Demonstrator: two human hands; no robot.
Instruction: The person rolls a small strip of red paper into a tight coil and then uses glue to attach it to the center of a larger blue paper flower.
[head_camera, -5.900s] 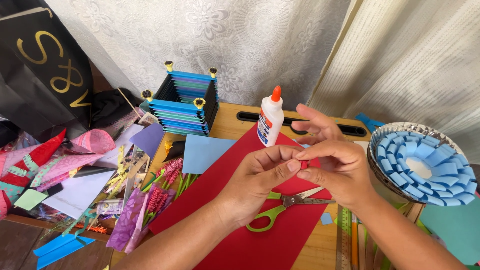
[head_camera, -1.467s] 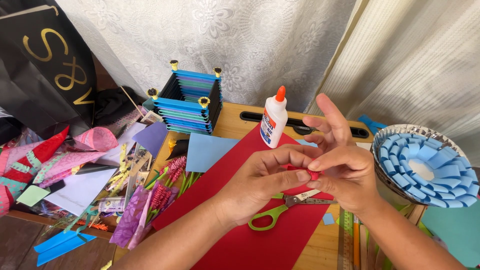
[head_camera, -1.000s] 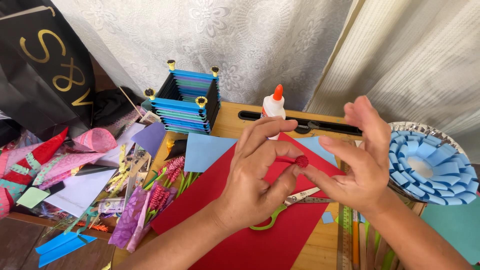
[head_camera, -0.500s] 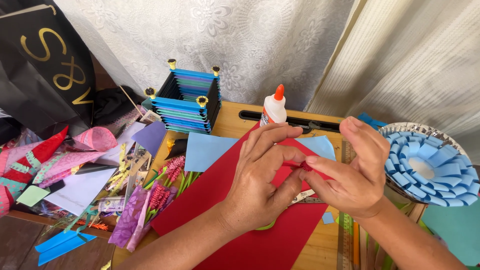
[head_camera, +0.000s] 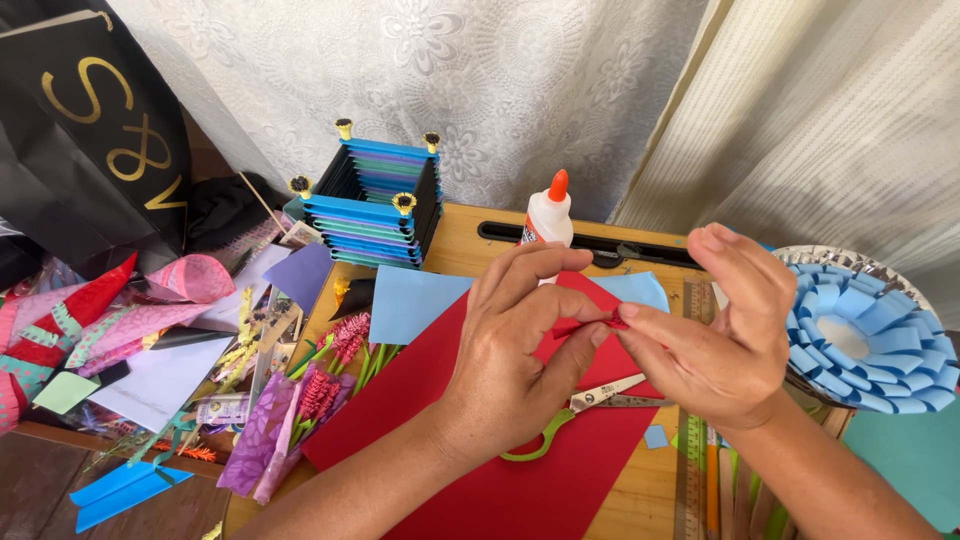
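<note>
Overhead view: seen from above, two bare hands work at a cluttered wooden craft table (head_camera: 480, 235).
Left hand: the left hand (head_camera: 515, 375) sits at the middle of the scene, thumb and forefinger pinched on a small red paper piece (head_camera: 588, 325).
Right hand: the right hand (head_camera: 725, 345) meets it from the right, its thumb and forefinger gripping the same red piece at the other end, the other fingers lifted and curved.
Red paper piece: small, narrow and folded or rolled, held in the air between the two hands, above the red sheet; its exact shape is too small to tell.
Red sheet: a large red paper sheet (head_camera: 520, 490) lies on the table under both hands, reaching toward the near edge.
Scissors: green-handled scissors (head_camera: 570, 425) lie on the red sheet, partly hidden under the left hand.
Blue paper: a light blue sheet (head_camera: 410, 300) lies on the table just beyond the red sheet, to the left.
Glue: a white glue bottle (head_camera: 545, 215) with an orange cap stands upright beyond the hands.
Box: a blue and black box of stacked strips (head_camera: 375, 200) stands at the far left of the table.
Rosette: a round rosette of light blue paper loops (head_camera: 870, 320) sits on a plate at the right.
Ruler: a ruler (head_camera: 692, 470) lies along the near right of the table.
Paper flowers: pink and purple paper flowers (head_camera: 320, 385) with green stems lie at the left edge.
Backdrop: white lace curtain (head_camera: 450, 70) hangs behind the table.
</note>
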